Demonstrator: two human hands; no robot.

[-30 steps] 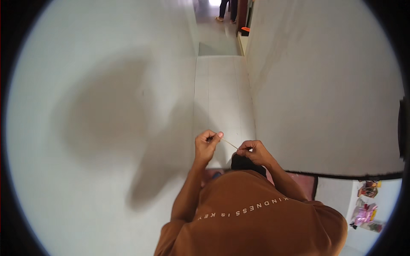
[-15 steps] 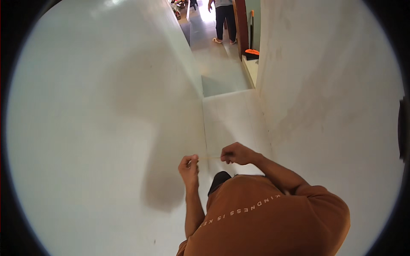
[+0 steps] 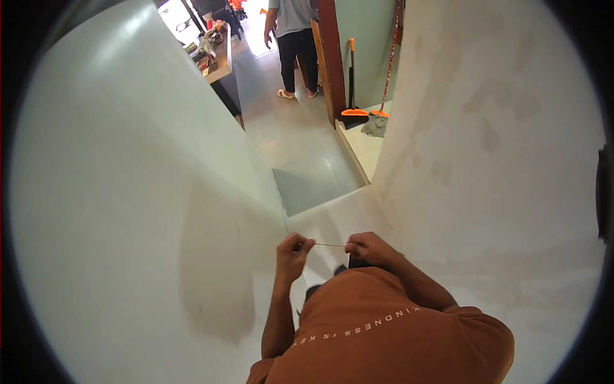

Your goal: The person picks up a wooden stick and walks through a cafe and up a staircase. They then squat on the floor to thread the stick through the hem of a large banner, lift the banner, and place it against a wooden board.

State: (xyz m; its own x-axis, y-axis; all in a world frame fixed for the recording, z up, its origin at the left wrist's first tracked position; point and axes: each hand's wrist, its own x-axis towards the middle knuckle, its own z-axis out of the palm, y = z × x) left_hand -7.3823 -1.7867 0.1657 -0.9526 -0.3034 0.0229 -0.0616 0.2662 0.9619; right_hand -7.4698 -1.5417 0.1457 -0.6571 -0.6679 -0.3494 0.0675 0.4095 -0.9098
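A thin brownish strand (image 3: 330, 244), like a cord or stretched band, runs straight and taut between my two hands. Its exact kind is too fine to make out. My left hand (image 3: 293, 257) pinches one end between thumb and fingers. At the other end, the curled fingers of my right hand (image 3: 372, 249) are closed on it. Both hands are held out in front of my brown shirt (image 3: 396, 349), above the pale floor, a short gap apart.
Pale walls (image 3: 115, 211) flank a narrow passage with a floor step (image 3: 329, 203) ahead. Beyond stand a person (image 3: 297, 57) in dark trousers, a cluttered table (image 3: 220, 67), a broom with a dustpan (image 3: 353, 112) and a mop (image 3: 377, 121).
I have moved forward along the passage, and the step, person and broom appear closer. The mop and table have come into view. Both hands still hold the strand, which shows more clearly.
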